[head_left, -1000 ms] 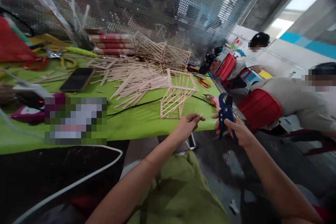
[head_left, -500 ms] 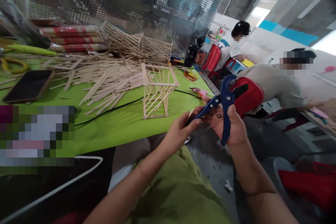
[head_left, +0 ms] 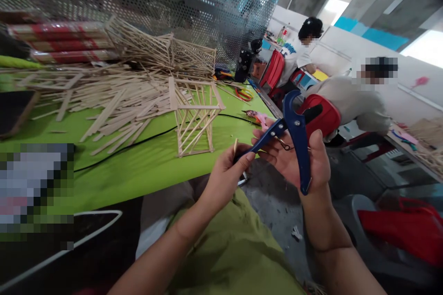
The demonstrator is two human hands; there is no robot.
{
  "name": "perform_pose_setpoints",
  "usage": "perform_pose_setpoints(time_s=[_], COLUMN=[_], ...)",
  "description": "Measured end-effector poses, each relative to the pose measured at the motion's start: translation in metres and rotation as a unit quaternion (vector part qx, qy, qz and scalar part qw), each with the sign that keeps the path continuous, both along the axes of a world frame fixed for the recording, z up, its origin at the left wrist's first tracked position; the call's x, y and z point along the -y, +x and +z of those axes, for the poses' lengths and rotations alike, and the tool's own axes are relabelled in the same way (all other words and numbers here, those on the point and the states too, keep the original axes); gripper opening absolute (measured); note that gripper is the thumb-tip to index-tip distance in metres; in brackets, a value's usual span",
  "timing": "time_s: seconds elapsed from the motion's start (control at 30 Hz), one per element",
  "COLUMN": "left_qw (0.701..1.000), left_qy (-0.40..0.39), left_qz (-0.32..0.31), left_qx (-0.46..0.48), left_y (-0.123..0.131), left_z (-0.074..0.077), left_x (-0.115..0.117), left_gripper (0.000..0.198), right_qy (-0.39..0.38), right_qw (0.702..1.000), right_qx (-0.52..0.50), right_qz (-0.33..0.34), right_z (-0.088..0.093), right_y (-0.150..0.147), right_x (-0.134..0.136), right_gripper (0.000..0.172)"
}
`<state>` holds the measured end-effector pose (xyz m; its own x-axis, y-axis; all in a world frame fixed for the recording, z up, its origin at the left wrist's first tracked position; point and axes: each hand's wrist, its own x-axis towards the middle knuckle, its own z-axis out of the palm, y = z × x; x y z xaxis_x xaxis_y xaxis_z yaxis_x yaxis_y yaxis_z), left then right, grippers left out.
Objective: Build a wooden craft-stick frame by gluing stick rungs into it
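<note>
My right hand grips a blue hand cutter with its handles spread apart, held up past the table's near right corner. My left hand pinches a short wooden stick and also touches the lower blue handle. Just left of both hands, a small frame built from wooden sticks stands on the green table.
A big heap of loose wooden sticks covers the table's middle, with red-wrapped bundles and a perforated metal screen behind. A black cable crosses the green top. Two other people sit at the right, beside red chair backs.
The cutter rose from hanging upright below the table edge to lying across my right palm with handles spread. My left hand came over to it with the stick. The view swung right.
</note>
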<state>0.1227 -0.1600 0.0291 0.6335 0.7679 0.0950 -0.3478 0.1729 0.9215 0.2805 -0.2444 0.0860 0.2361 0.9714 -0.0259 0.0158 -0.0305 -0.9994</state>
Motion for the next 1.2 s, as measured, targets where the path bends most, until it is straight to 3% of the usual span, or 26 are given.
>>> perform_pose_setpoints(time_s=[0.43, 0.6, 0.97, 1.1, 1.2], left_qw=[0.997, 0.995, 0.993, 0.991, 0.990], left_qy=[-0.065, -0.091, -0.099, -0.110, -0.123], left_qz=[0.007, -0.005, -0.007, 0.000, 0.012], left_qx=[0.051, 0.051, 0.071, 0.073, 0.071], left_y=[0.004, 0.004, 0.006, 0.007, 0.009], left_z=[-0.003, -0.005, -0.008, -0.008, -0.008], left_x=[0.004, 0.004, 0.005, 0.005, 0.004], left_gripper=[0.035, 0.036, 0.036, 0.039, 0.044], right_qy=[0.020, 0.037, 0.047, 0.041, 0.051], right_qw=[0.997, 0.996, 0.983, 0.986, 0.988], right_qx=[-0.080, -0.078, -0.174, -0.159, -0.142], right_qz=[-0.008, 0.021, 0.041, 0.036, 0.037], right_z=[-0.005, -0.008, -0.006, -0.006, -0.006], right_y=[0.007, 0.008, 0.006, 0.006, 0.009], right_x=[0.007, 0.010, 0.012, 0.012, 0.013], right_gripper=[0.088, 0.087, 0.086, 0.088, 0.078])
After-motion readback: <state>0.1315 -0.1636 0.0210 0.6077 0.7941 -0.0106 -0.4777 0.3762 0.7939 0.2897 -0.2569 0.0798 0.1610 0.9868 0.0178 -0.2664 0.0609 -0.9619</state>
